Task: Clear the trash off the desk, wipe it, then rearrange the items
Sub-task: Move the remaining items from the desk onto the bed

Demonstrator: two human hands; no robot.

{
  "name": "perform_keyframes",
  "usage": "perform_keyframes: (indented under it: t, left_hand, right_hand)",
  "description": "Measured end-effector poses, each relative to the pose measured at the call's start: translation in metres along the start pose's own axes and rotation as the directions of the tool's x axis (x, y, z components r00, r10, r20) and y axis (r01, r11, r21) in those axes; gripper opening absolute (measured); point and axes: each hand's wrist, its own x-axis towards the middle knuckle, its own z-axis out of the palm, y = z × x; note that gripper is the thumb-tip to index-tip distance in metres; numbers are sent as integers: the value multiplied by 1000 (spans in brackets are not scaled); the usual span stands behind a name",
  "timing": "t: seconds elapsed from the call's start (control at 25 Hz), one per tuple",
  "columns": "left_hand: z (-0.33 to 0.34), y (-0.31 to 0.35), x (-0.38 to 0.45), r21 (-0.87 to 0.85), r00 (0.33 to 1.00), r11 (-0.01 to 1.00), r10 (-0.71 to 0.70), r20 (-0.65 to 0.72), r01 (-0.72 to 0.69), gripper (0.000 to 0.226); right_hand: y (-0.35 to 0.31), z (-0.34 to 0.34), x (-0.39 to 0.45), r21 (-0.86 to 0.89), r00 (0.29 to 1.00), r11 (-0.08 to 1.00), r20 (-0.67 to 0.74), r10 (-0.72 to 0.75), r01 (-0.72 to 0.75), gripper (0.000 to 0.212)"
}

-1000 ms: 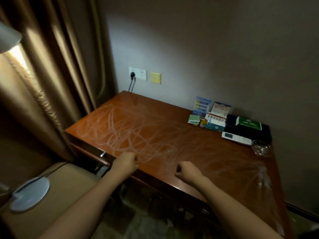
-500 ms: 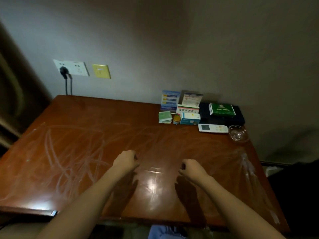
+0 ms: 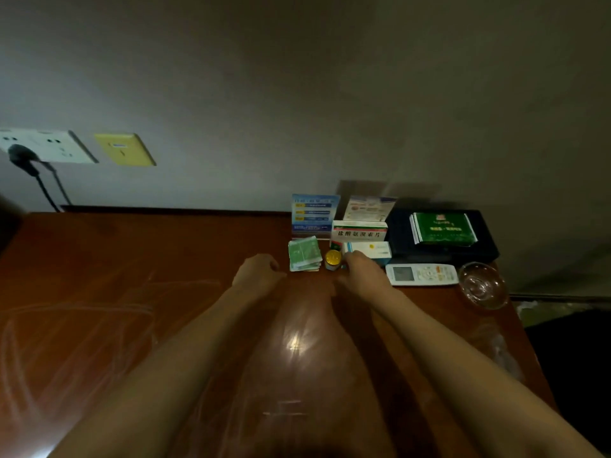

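Head view showed the desk [image 3: 132, 292] streaked with wipe marks and no trash visible, so rearranging seemingly remained. The left hand [image 3: 256, 274] was curled and held nothing; the right hand [image 3: 362, 272] reached the boxes [image 3: 367, 241] at frame centre, its grip unclear.

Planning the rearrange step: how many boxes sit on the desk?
2 boxes: a red-and-white box by the back edge and a blue-and-white box in front of it, touching the right hand. More may hide behind.

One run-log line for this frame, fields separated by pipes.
phase: rearranging | left hand: curled, empty, near green packets | right hand: at blue-white box beside yellow-capped jar | desk: wipe streaks
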Motion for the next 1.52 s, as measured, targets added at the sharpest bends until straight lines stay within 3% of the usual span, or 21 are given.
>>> perform_keyframes:
  t: [0.16,0.32,0.64,0.8,0.92,1.04,1.12,1.2,1.32,1.52]
  left_hand:
    - [15,14,57,49,1000,999,-5,-7,5,40]
    - [32,21,98,76,997,997,4,73,-10,53]
    - [54,30,125,90,983,996,-15,185,-2,68]
    - [57,23,128,174,963,983,-103,248,61,77]
    - [57,11,124,229,951,972,-119,284,54,69]
    - [54,7,107,59,964,994,-108,243,97,53]
    - [46,9,92,-119,964,978,-142,227,172,45]
    - [34,10,74,-192,962,960,-161,219,204,40]
    - [15,8,39,-239,968,956,-119,219,172,41]
    - [-20,25,-41,-298,978,954,38,203,25,32]
  right_hand:
    - [2,3,52,-59,996,995,37,-81,83,41]
    - [9,14,81,-116,989,985,84,-120,129,40]
    - [18,22,99,-68,991,993,100,-93,100,34]
    - [21,27,100,-183,984,972,125,-128,149,38]
    - [19,26,98,-216,986,963,92,-142,159,33]
    - [17,25,91,-163,979,966,48,-196,201,31]
    - [15,22,81,-69,975,972,14,-222,223,33]
    - [12,15,63,37,973,973,-32,-228,229,39]
    - [7,2,26,162,974,962,-93,-207,220,41]
    - [7,-18,-61,202,971,964,-200,-133,174,49]
